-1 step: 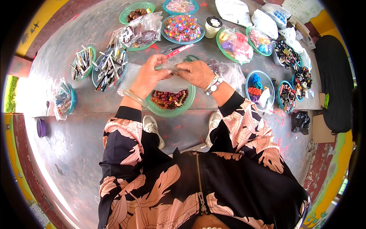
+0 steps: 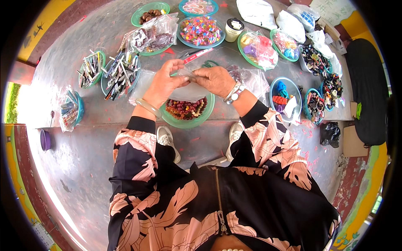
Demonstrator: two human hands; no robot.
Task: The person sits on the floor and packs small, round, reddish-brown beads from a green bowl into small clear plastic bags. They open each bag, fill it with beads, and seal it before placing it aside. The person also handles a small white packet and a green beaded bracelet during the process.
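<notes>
Both my hands pinch the top edge of a clear plastic bag [image 2: 190, 93], the fingertips of one close beside those of the other. My left hand [image 2: 167, 81] has a pale bangle at its wrist; my right hand [image 2: 214, 80] has a watch or bracelet. Below the bag, a green plate [image 2: 176, 121] holds dark red and tan bead bracelets [image 2: 187, 109], partly covered by the bag. More clear bags [image 2: 253, 83] with dark red contents lie just right of my right hand. Beyond my fingers are a green coiled cord [image 2: 210, 63] and a red-and-white strip [image 2: 198, 55].
Left of my hands stand bowls of pens [image 2: 121, 77]. At the back are a bowl of colourful small pieces [image 2: 202, 31], a lidded cup [image 2: 233, 31] and a plate of bagged items [image 2: 258, 49]. A bowl of hair ties [image 2: 284, 98] stands at right, a purple cup [image 2: 45, 140] far left.
</notes>
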